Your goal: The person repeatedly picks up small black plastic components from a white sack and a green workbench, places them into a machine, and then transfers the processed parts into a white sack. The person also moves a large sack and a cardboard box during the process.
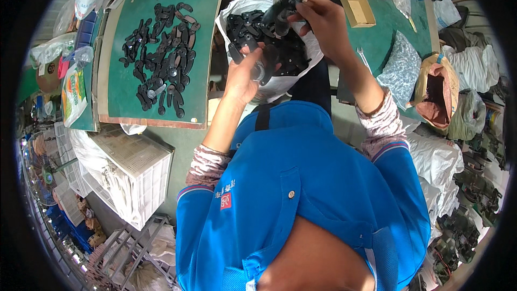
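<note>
Some black parts (235, 53) | jutting from left grip (244, 77) | above white sack (250, 0)

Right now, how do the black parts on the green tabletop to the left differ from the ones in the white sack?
The tabletop parts lie spread in a loose patch; the sack parts are heaped together. The tabletop parts rest on an open green tabletop, while the sack parts sit within the white sack. Both groups are black and jumbled.
</note>
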### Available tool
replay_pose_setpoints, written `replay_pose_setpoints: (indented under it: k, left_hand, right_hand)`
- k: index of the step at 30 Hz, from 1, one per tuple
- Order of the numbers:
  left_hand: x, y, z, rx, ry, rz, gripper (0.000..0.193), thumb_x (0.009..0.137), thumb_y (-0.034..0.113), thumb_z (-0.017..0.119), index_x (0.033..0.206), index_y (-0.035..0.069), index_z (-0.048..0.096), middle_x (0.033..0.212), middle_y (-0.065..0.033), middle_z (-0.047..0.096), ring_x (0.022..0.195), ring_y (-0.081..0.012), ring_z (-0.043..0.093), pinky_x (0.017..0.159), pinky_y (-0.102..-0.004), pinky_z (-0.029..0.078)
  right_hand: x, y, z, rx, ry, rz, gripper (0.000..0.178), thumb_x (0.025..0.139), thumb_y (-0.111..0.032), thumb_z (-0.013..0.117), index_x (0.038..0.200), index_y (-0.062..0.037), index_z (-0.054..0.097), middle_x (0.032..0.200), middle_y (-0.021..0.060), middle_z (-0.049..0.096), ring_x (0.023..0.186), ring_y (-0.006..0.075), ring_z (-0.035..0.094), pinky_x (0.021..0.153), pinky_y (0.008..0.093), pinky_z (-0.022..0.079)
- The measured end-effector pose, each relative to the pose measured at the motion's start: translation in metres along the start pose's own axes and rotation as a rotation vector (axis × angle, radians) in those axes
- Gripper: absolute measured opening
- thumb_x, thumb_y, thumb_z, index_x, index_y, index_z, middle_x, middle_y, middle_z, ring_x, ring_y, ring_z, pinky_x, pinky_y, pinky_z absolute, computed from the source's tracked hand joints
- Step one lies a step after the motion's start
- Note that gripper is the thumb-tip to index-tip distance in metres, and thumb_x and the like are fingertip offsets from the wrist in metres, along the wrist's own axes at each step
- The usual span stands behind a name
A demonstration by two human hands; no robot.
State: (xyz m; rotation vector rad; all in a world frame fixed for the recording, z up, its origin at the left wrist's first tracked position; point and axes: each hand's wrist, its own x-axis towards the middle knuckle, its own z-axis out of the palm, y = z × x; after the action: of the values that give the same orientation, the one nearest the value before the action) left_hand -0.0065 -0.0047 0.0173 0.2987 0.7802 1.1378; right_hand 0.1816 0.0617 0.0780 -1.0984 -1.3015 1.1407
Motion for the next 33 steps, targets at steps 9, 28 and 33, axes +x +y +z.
replay_pose_setpoints:
  k: [9, 28, 33]
  left_hand:
    - [0.010, 0.000, 0.010, -0.007, 0.021, 0.075, 0.015, 0.090, 0.004, 0.053, 0.105, 0.005, 0.057, 0.103, -0.0062, 0.060, 0.092, -0.0214, 0.061, 0.079, -0.0452, 0.056]
    - [0.024, -0.029, 0.003, -0.267, -0.102, -0.128, 0.021, 0.086, 0.011, 0.065, 0.106, 0.016, 0.061, 0.086, 0.0005, 0.059, 0.079, -0.0149, 0.055, 0.074, -0.0355, 0.049]
    - [0.004, -0.022, 0.017, -0.153, 0.014, -0.122, 0.014, 0.089, 0.016, 0.063, 0.102, 0.011, 0.059, 0.100, -0.0064, 0.061, 0.081, -0.0204, 0.057, 0.077, -0.0417, 0.053]
  right_hand:
    - [-0.001, 0.024, -0.002, -0.098, -0.054, 0.271, 0.028, 0.089, -0.018, 0.061, 0.110, 0.0003, 0.063, 0.079, 0.0067, 0.066, 0.064, 0.0092, 0.060, 0.048, 0.0212, 0.045]
    - [-0.083, 0.069, 0.025, 0.270, 0.083, 0.210, 0.034, 0.093, -0.010, 0.053, 0.125, -0.0005, 0.054, 0.089, 0.0053, 0.063, 0.074, 0.0077, 0.055, 0.067, 0.0222, 0.045]
    - [-0.075, 0.052, 0.012, 0.068, 0.114, 0.177, 0.032, 0.088, -0.008, 0.058, 0.119, -0.0013, 0.060, 0.083, 0.0054, 0.066, 0.065, 0.0048, 0.053, 0.058, 0.0196, 0.044]
